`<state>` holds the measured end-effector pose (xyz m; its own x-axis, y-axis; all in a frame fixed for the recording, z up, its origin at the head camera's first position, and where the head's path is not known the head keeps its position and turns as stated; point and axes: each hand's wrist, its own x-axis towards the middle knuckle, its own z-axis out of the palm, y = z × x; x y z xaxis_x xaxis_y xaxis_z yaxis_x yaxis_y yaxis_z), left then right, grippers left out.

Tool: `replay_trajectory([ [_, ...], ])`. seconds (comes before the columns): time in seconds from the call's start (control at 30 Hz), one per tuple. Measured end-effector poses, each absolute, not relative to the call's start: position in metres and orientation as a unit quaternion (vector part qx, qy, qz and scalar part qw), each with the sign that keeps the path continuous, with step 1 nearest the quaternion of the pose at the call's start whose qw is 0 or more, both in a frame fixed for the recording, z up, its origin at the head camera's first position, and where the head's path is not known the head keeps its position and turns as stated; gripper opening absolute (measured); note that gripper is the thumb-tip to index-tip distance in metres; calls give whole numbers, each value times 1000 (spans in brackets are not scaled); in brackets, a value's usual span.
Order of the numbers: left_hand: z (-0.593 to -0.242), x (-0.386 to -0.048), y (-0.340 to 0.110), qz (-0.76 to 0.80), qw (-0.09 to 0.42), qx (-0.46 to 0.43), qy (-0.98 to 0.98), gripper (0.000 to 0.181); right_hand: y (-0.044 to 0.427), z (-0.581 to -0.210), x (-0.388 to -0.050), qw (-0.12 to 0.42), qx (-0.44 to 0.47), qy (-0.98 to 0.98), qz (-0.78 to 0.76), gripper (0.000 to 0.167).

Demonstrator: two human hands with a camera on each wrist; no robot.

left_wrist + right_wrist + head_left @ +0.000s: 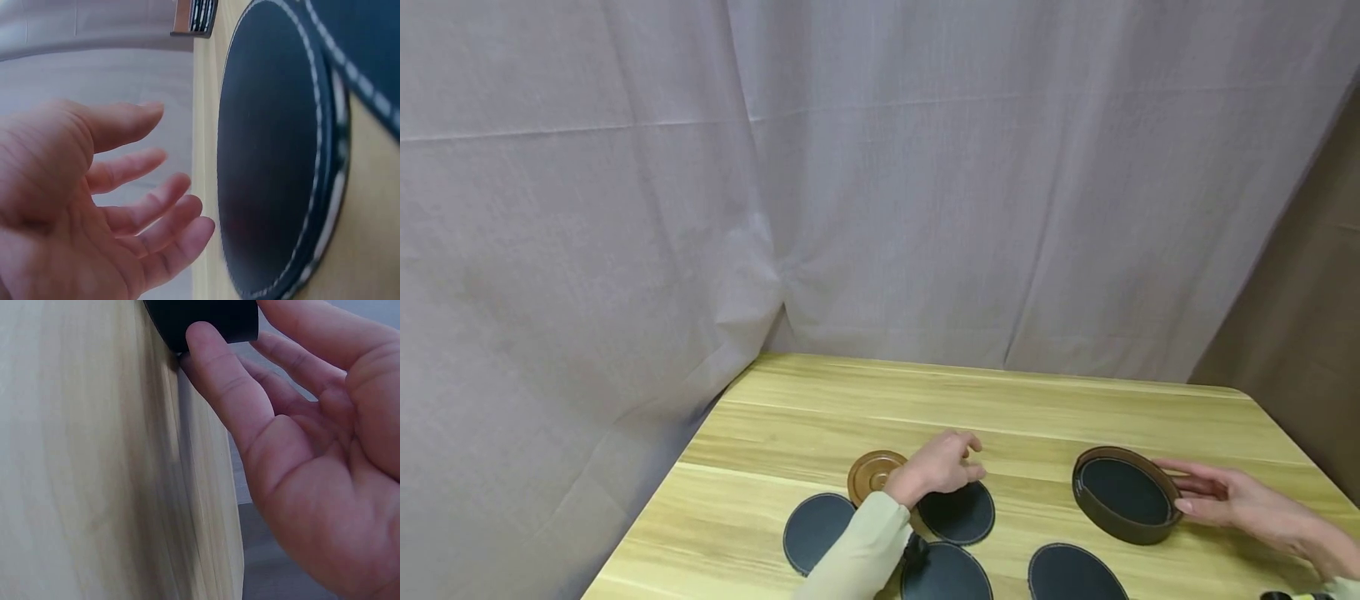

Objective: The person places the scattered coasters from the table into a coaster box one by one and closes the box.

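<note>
My left hand (936,467) hovers over a round black coaster (958,515) with light stitching; its fingers are loosely bent and hold nothing. In the left wrist view that coaster (269,150) lies flat beside the fingertips, apart from them. On the right, my right hand (1243,504) holds the side of a round brown coaster holder (1120,527), thumb in front and fingers along the outer wall. A black coaster (1123,490) shows on top inside it. Stacked stitched edges (203,15) appear through the holder's slot in the left wrist view.
More black coasters lie on the wood-grain table (1000,408): one at left (815,527), one near the front (946,573) and one at front centre-right (1075,573). A brown ringed wooden disc (868,477) sits by my left wrist. Grey cloth (887,208) hangs behind.
</note>
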<state>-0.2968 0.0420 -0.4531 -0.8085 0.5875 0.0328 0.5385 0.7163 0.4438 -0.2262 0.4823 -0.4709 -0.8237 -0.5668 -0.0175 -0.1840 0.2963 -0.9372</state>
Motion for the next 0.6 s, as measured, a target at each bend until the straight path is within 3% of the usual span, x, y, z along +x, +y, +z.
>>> replay_trajectory([
  [0.6, -450, -294, 40, 106, 94, 276, 951, 43, 486, -473, -223, 167, -245, 785, -544, 53],
])
